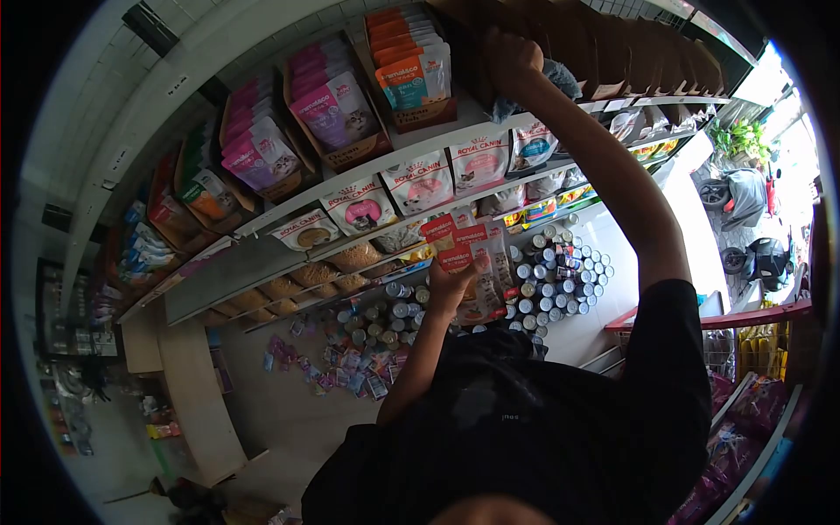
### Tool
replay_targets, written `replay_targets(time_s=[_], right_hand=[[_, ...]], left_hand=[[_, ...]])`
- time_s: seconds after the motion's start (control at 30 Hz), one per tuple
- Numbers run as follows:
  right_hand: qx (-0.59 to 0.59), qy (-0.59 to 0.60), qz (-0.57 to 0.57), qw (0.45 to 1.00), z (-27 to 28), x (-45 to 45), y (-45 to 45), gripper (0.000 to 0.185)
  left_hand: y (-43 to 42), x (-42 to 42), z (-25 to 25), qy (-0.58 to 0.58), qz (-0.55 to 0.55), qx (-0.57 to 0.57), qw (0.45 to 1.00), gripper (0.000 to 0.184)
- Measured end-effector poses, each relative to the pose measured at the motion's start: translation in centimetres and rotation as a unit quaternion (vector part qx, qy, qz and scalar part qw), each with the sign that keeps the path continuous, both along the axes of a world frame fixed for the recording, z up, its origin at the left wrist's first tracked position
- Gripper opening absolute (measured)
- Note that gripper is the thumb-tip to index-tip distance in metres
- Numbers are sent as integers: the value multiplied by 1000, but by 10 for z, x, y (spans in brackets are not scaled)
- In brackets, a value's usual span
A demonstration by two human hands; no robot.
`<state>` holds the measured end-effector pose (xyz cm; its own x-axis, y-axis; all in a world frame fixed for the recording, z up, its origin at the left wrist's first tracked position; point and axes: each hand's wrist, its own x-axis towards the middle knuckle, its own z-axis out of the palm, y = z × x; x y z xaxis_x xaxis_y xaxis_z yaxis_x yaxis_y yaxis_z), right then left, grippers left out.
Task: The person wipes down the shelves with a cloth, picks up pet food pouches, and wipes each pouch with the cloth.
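Several red-topped pouches [464,249] stand just off centre, toward three o'clock, gripped in the closed left hand [457,282], thumb across their fronts. At one o'clock, the right hand [513,59] reaches the brown boxes [604,57], fingers bent; shadow hides whether it grips anything. Blue-grey cloth [560,79] shows beside its wrist.

At the centre, the red-and-white flat pouches [479,269] are showing glossy plastic. Toward one o'clock, the blue-grey crumpled cloth [561,78] is looking rough. At two o'clock, the brown open cardboard boxes [691,73] are appearing matt; toward three, the silvery round metal cans [549,255] are shining.
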<state>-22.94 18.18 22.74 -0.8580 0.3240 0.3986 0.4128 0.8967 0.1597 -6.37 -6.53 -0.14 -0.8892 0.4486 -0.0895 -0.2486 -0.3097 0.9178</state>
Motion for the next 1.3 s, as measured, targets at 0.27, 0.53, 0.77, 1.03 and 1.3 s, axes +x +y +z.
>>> replay_targets(time_s=[0.27,0.53,0.77,1.03,1.3], right_hand=[[-40,-32,55,997,-2,3,-10,19],[-22,34,72,997,76,-9,-28,24],[-18,-88,88,992,92,-42,-14,47],[-39,-36,188,981,89,-51,14,41],[-72,-56,241,966,76,-29,17,46]], left_hand=[[6,3,15,-24,10,-9,1000,35],[7,1,-2,-19,-14,-9,1000,40],[-1,0,6,1,6,2,1000,37],[-10,-2,11,-16,49,-19,998,31],[-7,1,9,-24,39,-34,998,31]])
